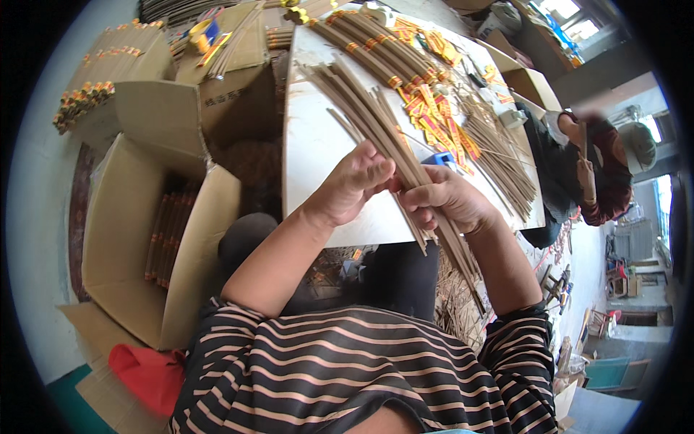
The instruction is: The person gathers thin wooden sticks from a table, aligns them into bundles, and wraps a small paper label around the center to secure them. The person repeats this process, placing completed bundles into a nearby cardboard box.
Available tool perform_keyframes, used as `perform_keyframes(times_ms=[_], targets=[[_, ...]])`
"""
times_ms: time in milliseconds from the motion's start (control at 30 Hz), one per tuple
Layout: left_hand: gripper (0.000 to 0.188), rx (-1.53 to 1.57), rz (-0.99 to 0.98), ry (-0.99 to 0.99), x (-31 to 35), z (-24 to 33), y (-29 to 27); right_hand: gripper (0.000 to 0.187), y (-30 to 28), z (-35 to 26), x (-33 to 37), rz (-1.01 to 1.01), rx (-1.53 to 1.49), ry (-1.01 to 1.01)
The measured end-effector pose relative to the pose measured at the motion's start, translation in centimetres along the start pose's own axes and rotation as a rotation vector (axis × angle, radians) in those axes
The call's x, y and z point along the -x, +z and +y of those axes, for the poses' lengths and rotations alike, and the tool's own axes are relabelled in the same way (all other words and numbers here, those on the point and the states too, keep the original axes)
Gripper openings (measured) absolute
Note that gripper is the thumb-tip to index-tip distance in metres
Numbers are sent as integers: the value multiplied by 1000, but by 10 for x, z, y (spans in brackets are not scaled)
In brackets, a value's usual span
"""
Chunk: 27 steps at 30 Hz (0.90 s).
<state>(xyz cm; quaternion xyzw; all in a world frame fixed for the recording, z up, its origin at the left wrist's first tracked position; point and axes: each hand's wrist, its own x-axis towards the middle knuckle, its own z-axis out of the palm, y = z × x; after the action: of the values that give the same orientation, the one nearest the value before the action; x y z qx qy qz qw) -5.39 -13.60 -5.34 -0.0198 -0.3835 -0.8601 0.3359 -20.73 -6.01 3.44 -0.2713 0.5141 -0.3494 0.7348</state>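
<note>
A loose bundle of long, thin brown incense sticks (370,119) slants across in front of me over the white table. My right hand (452,199) is closed round its lower part, thumb on top, and the lower ends stick out past the table's front edge. My left hand (354,184) is curled against the bundle's left side, thumb and fingers at the sticks; its fingertips are partly hidden. A few thinner loose sticks (343,124) lie on the table beside the bundle. Just beyond my right hand is a blue object (439,160), partly covered.
Banded stick bundles (361,52), red-and-yellow paper strips (436,124) and loose sticks (510,170) lie on the white table (311,173). An open cardboard box (119,239) with packed bundles stands at left. More bundles (119,54) are stacked behind it. Another person (607,163) sits at right.
</note>
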Motion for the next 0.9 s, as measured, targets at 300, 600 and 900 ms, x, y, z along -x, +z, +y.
perform_keyframes(times_ms=[300, 600, 900], targets=[[12, -606, 65, 333, -9, 108, 92, 23, 83, -18, -1, -39, 305, -687], [11, -757, 175, 245, -18, 91, 75, 21, 58, 10, -58, 24, 272, -831], [14, -575, 151, 70, -15, 80, 38, 25, 47, 27, -73, 14, 340, -683]])
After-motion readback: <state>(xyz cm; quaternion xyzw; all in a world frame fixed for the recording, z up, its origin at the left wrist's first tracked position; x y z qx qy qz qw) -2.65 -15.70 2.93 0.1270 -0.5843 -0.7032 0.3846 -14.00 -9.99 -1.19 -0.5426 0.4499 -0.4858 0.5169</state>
